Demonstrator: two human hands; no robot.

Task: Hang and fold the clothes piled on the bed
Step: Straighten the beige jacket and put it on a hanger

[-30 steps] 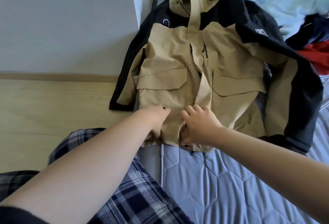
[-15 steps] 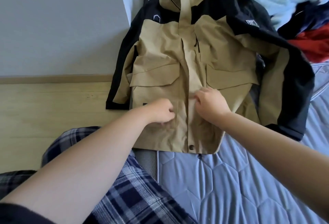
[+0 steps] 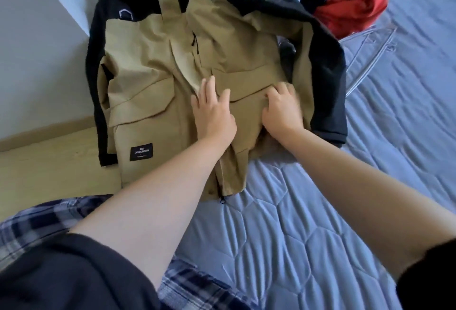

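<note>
Tan and black jacket lies front-up on the bed, beside the wall. Our left hand presses flat, fingers spread, on the placket. Our right hand curls on a pocket flap, its grip blurred. We judge that smoothing outward from the centre works best before folding.

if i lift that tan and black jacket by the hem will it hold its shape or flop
Likely floppy: the jacket lies creased, its black sleeve bent round, so it should sag from wherever it is held. Probably bulky for cloth, given the layered flap pockets. The fabric looks smooth, so it may slide on the bed under the left hand.
</note>
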